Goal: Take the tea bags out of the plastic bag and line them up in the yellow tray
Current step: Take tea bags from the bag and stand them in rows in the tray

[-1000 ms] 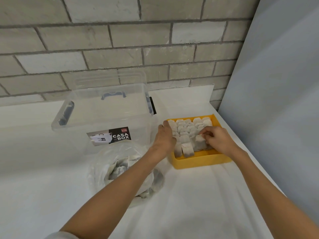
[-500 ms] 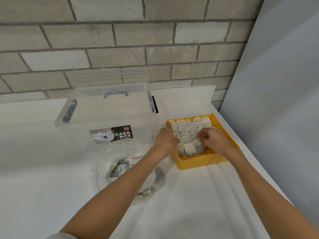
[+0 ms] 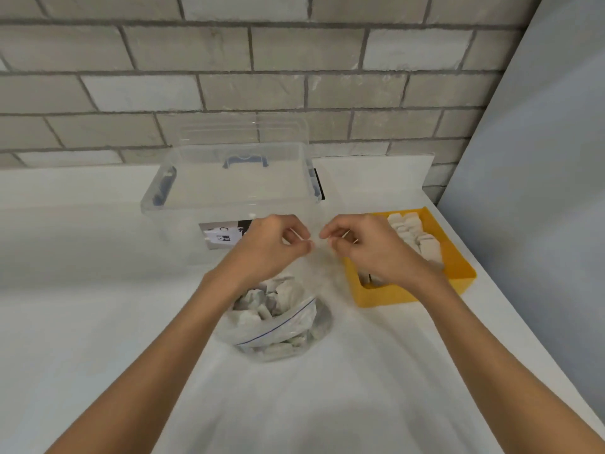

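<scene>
A clear zip plastic bag (image 3: 289, 326) with several tea bags (image 3: 262, 299) inside lies on the white table in front of me. My left hand (image 3: 270, 249) and my right hand (image 3: 368, 252) hover above it, close together. Each pinches the thin clear upper edge of the bag between thumb and fingertips. The yellow tray (image 3: 386, 294) stands to the right, with rows of white tea bags (image 3: 425, 245) standing in it. My right hand and wrist hide the tray's near left part.
A big clear storage box (image 3: 229, 185) with a black label stands behind the bag, against the brick wall. A grey panel (image 3: 540, 191) rises on the right just past the tray. The table's right edge runs diagonally below the tray.
Both hands have left the yellow tray and moved left to the plastic bag, where they now pinch its top edge. The camera has turned left, centring the bag.
</scene>
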